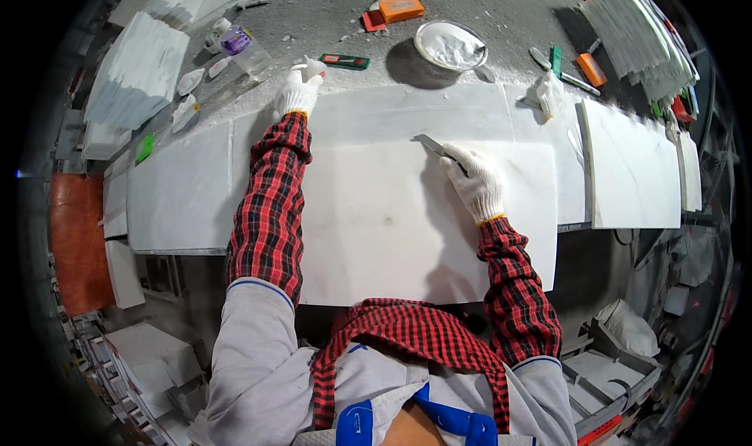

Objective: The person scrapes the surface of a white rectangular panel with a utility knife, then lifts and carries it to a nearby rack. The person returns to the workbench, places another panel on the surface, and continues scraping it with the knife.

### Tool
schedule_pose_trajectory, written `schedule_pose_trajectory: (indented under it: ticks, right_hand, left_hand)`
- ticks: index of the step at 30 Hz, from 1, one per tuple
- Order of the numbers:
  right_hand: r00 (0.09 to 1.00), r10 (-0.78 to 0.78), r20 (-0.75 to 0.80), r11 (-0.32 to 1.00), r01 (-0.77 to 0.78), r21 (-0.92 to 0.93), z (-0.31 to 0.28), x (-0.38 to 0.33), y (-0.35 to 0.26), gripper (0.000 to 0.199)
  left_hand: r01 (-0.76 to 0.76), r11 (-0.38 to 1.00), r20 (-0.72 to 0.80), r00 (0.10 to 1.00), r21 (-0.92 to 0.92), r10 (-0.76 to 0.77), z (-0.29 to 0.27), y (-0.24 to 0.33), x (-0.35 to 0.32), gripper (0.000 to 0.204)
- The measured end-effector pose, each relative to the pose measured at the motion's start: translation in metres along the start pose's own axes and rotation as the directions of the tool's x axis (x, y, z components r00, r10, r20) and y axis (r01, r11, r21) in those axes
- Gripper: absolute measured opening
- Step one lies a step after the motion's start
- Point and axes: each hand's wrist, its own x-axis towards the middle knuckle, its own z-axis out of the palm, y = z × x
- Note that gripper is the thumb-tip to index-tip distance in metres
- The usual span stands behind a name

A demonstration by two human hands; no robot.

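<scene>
My left hand, in a white knit glove, reaches to the far side of the work surface. Its fingers are closed around a small white container with a reddish mark, partly hidden by the glove. In my gloved right hand is a utility knife, its flat grey blade pointing left and away from me. The knife is over a smooth white stone slab, which lies before me on a larger greyish slab. Just right of the container lies a green and red packet.
A bowl of white powder or paste stands beyond the slabs. Orange boxes, a clear bottle with a purple label and a spare glove lie around. Stacked tiles rise at left, more tiles at right.
</scene>
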Motion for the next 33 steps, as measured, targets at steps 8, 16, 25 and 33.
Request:
schedule_pose_trajectory:
  ticks: [8, 16, 25, 33]
  right_hand:
    - [0.988, -0.142, -0.057, 0.99, 0.142, -0.014, 0.003, 0.003, 0.003, 0.022]
    - [0.998, -0.059, -0.009, 0.997, 0.059, -0.058, 0.007, -0.002, 0.009, 0.027]
    - [0.999, -0.027, 0.045, 0.996, 0.023, 0.084, 0.012, -0.001, 0.01, 0.028]
    - [0.974, 0.216, -0.066, 0.922, -0.181, 0.342, -0.022, 0.077, 0.032, 0.028]
  left_hand:
    - [-0.14, 0.99, -0.009, 0.99, -0.032, 0.14, -0.017, -0.067, -0.011, 0.061]
    - [-0.188, 0.982, -0.078, 0.979, -0.008, 0.186, -0.087, -0.101, -0.206, 0.044]
    - [0.005, 0.999, -0.268, 0.963, 0.053, 0.009, -0.091, -0.153, -0.356, 0.047]
    - [0.096, 0.993, -0.179, 0.98, 0.07, -0.082, -0.09, -0.139, -0.366, 0.051]
